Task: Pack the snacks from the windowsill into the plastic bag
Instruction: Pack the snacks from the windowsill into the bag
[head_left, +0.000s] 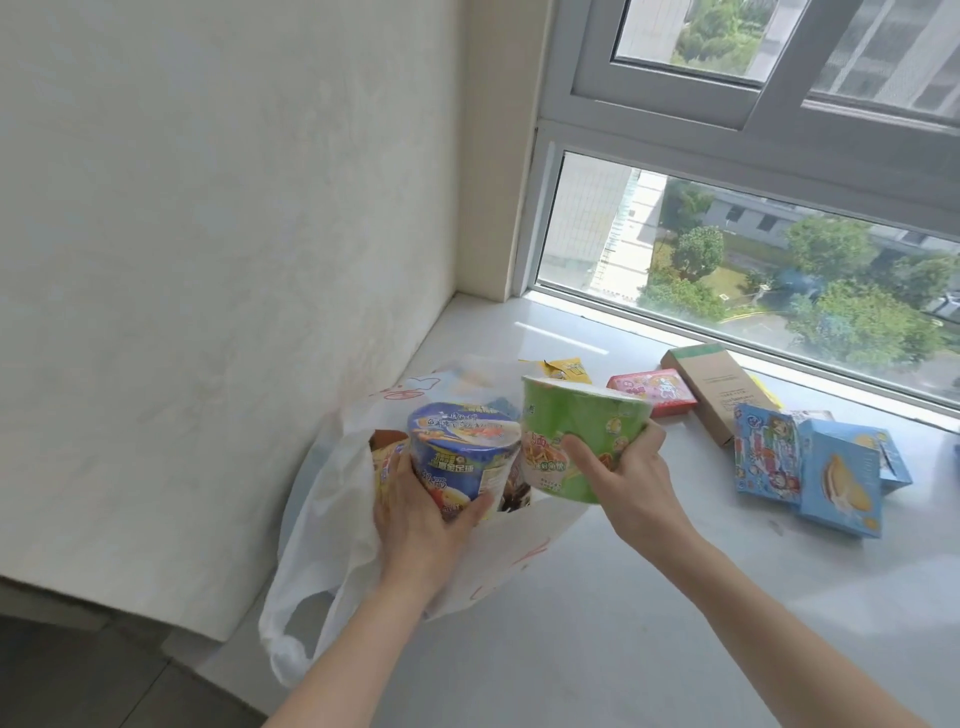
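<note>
Left hand (415, 514) wrapped round the blue noodle cup (457, 457), thumb at 3 o'clock on the wall, fingers round the far side, grip low near the base. Right hand (623, 467) clamped on the green noodle cup (576, 441), thumb across the front wall, fingers behind at 3 o'clock, cup tilted with lid toward 12. Both cups held above the mouth of the plastic bag (332, 519), touching or nearly so at the rims; can't tell which. Handling, as a guess: light, mostly air; thin walls with some give, so squeeze gently at mid-wall or below the rim flange, not on the foil lid, which looks puncture-prone. Shrink film probably slick, so a full-wrap grip beats a pinch. Best set in upright, base first, side by side. Bag: thin, white, translucent, limp, won't hold its own mouth open; handle loop hanging over the sill edge at 7 o'clock, some packets already visible inside. Looks: blue cup with orange and white food print and yellow lettering, green cup with noodle picture and pale lid. On the windowsill (571, 597) at 2 to 3 o'clock, well apart from the bag: yellow packet (563, 370), red box (654, 392), brown carton (717, 389), blue boxes (810, 467). Not yet packed.
</note>
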